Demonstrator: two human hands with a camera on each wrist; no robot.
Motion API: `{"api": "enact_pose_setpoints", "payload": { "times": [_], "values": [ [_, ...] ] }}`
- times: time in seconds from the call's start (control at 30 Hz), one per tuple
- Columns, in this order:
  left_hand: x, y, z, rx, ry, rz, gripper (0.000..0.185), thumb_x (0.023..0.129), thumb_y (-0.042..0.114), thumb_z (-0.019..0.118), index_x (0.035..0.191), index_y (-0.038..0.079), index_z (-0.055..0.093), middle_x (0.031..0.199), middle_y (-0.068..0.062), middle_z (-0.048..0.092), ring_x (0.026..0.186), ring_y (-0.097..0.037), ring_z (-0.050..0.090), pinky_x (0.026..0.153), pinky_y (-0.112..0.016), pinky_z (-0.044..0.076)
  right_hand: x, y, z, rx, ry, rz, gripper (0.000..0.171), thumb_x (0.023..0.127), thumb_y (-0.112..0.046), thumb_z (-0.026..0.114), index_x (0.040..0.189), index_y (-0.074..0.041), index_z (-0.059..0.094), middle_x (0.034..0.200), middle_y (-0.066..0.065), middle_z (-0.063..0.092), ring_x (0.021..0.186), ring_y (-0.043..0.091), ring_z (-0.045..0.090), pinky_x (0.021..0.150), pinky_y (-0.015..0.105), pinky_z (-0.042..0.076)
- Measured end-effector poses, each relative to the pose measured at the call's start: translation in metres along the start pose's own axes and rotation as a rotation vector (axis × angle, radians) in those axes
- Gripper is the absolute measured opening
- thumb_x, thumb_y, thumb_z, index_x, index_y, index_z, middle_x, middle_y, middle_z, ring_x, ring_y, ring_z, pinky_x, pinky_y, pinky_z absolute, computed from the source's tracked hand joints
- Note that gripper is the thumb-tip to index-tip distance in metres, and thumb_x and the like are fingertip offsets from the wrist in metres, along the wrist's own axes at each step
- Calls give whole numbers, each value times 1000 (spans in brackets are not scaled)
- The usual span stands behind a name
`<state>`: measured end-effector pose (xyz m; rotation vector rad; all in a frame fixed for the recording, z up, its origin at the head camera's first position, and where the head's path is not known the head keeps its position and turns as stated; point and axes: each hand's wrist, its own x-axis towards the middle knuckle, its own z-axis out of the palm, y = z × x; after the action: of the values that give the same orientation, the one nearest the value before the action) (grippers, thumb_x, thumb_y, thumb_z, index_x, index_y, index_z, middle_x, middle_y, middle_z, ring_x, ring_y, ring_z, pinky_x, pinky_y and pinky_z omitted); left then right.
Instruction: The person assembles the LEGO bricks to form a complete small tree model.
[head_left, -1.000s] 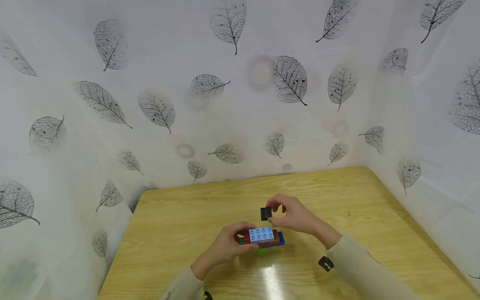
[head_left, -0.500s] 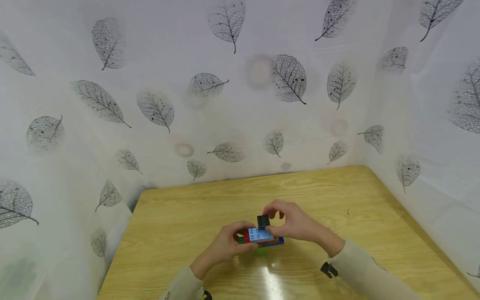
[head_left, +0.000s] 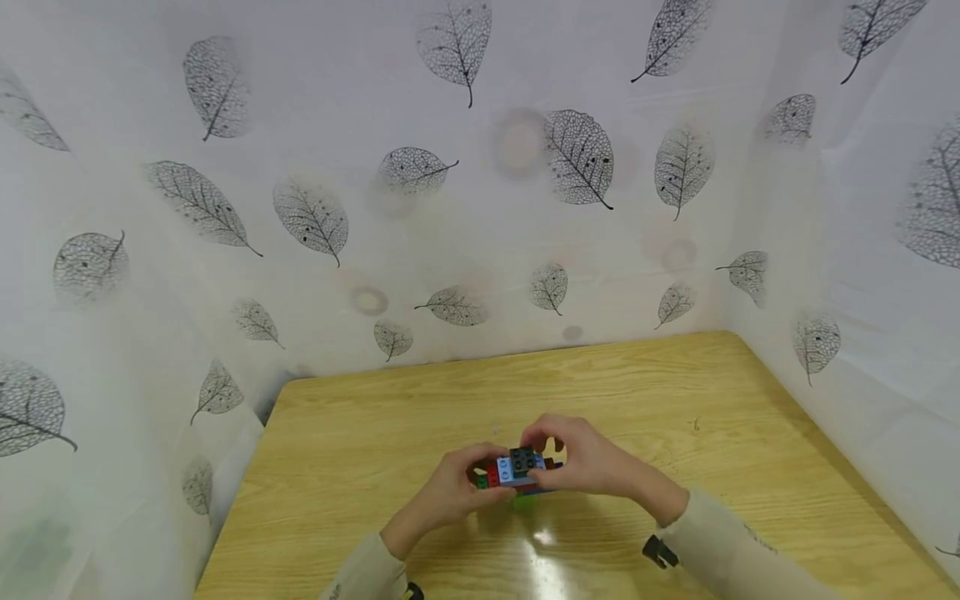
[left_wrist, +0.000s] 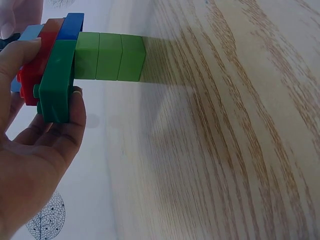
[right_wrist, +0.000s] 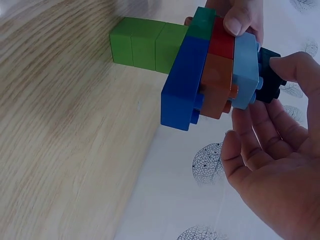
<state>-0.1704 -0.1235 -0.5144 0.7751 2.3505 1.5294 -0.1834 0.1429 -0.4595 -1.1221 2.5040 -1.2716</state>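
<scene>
A stack of toy building bricks stands on the table. Its base is a column of light green bricks. Above lie a dark green brick and a blue brick, then a red brick beside an orange-brown brick, then a light blue brick. My left hand grips the stack's left end, thumb on the red brick. My right hand pinches a small black brick over the light blue brick's studs; whether it is fully seated I cannot tell.
The wooden table reaches back to a pale curtain printed with leaves, which also hangs along both sides. Dark straps show at the sleeves.
My right hand has brought the black brick down and slightly left, from behind and above the stack onto the light blue brick. My left hand has kept its grip in place.
</scene>
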Motion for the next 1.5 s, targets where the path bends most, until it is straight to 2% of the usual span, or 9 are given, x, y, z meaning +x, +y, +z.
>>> {"api": "enact_pose_setpoints", "payload": {
  "times": [0.27,0.53,0.8,1.07,1.27,1.5],
  "values": [
    [0,0,1,-15,-4,11,40,93,25,83,131,17,69,118,-9,73,96,-7,64,77,-26,58,-1,0,1,26,-6,-14,30,91,-18,80,118,-21,67,105,-10,68,92,6,61,80,37,53],
    [0,-2,0,-9,-6,6,40,92,26,83,130,20,70,118,-5,73,97,-7,64,77,-26,58,0,1,4,35,12,-31,30,88,-14,82,112,-19,66,105,-7,69,92,9,61,80,35,53],
    [-1,-1,0,-2,-6,4,42,93,27,83,132,18,69,119,-6,73,98,-7,64,77,-26,58,0,1,5,43,-4,-20,27,90,-14,81,111,-17,64,104,-4,67,91,10,60,79,38,55],
    [-1,-1,0,-7,-9,-6,42,94,27,82,132,18,69,119,-6,73,98,-7,64,78,-26,58,2,1,3,35,-19,-15,26,90,-15,81,110,-18,65,102,-5,68,88,10,60,76,39,51],
    [-2,-1,-1,-10,1,-4,42,93,26,82,132,16,69,119,-8,73,97,-7,64,77,-25,58,1,2,7,66,-4,6,29,89,-14,81,111,-20,65,107,-7,69,92,7,60,78,42,52],
    [-1,-1,-1,-10,17,-15,42,93,27,83,132,19,70,119,-5,74,96,-7,64,76,-25,58,-3,6,11,73,36,1,29,92,-17,81,117,-23,67,110,-8,70,94,7,61,81,38,52]
  ]
}}
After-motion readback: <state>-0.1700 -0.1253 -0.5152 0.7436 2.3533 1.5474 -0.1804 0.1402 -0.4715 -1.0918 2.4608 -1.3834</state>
